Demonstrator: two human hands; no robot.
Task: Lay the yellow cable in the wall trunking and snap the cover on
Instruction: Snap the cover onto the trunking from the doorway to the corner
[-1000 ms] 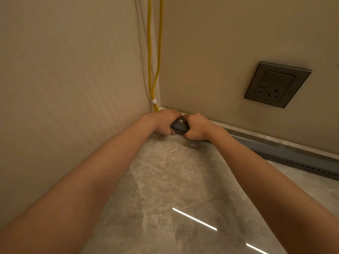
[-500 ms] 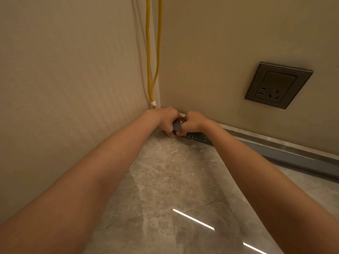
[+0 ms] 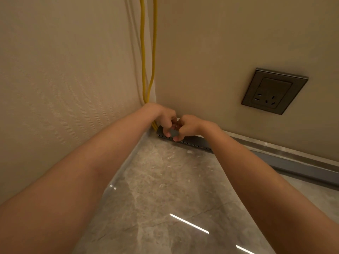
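Two strands of yellow cable hang down the room corner and vanish behind my left hand. Grey trunking with a row of small holes runs along the foot of the right wall, starting near the corner. My left hand and my right hand meet at the trunking's corner end, fingers curled and pinching a small grey piece of the trunking or its cover between them. Further right the grey cover lies along the trunking.
A dark wall socket sits on the right wall above a metal skirting strip. The left wall stands close beside my left arm. Glossy marble floor spreads below.
Both hands have stayed at the corner end of the trunking. The white tie on the cable is now hidden behind my left hand, and more of the holed trunking edge shows.
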